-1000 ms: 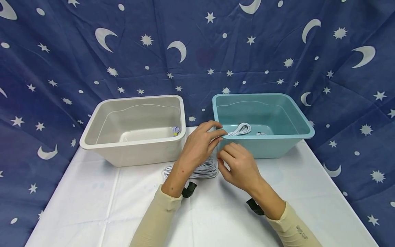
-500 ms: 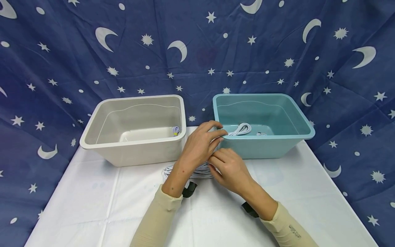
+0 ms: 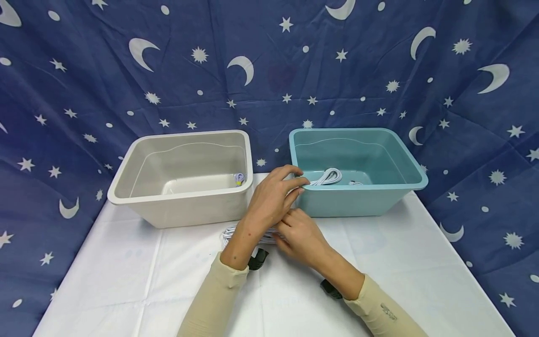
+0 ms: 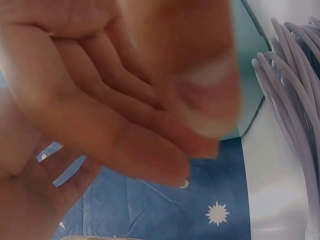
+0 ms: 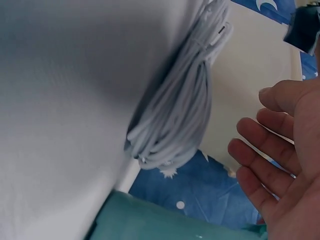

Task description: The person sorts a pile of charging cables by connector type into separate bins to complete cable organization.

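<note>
My left hand [image 3: 273, 199] hovers near the front left corner of the teal bin [image 3: 358, 201], fingers loosely bent. In the left wrist view no object shows between the thumb [image 4: 205, 95] and the fingers. My right hand [image 3: 301, 234] is just right of a coiled bundle of pale cable [image 3: 267, 238] on the table, part of which the left forearm covers. The right wrist view shows the right hand's fingers [image 5: 257, 162] relaxed and apart from the thick cable bundle [image 5: 180, 105]. A white coiled cable [image 3: 329, 176] lies inside the teal bin.
A grey-white bin [image 3: 181, 206] stands left of the teal one. It holds a small lilac coil with a yellow band [image 3: 239, 179]. A small white item [image 3: 355, 182] lies in the teal bin. Behind the white-covered table [image 3: 177, 281] hangs a blue star-patterned cloth [image 3: 269, 84].
My right hand has moved left and down, from in front of the teal bin to the cable bundle on the table. The left hand has stayed in place.
</note>
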A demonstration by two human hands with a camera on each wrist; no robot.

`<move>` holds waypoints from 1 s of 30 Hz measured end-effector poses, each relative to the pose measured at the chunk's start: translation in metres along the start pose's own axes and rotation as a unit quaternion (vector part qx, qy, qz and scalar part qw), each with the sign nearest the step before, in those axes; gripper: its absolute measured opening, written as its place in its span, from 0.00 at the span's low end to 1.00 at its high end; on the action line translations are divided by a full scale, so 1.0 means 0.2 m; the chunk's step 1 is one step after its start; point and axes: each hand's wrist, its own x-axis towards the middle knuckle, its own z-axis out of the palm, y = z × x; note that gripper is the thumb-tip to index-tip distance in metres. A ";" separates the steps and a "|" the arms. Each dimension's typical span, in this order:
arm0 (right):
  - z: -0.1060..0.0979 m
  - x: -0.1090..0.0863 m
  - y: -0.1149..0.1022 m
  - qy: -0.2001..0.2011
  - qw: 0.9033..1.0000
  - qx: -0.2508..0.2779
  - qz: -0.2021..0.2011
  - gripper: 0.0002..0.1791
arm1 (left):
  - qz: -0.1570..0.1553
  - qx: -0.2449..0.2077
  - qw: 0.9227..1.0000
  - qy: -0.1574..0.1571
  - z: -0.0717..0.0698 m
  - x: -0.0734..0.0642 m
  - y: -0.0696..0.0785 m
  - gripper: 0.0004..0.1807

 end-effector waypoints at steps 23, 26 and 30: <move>0.16 0.02 -0.06 -0.099 0.993 0.054 0.042 0.09 | 0.011 0.000 1.000 0.005 0.00 0.00 0.00 0.11; 0.15 0.00 -0.07 -0.137 0.989 0.051 0.036 0.14 | 0.009 0.000 1.000 0.004 0.00 0.00 0.00 0.11; 0.14 -0.01 -0.07 -0.155 0.986 0.039 0.039 0.20 | 0.010 0.002 1.000 0.003 0.01 0.00 0.00 0.11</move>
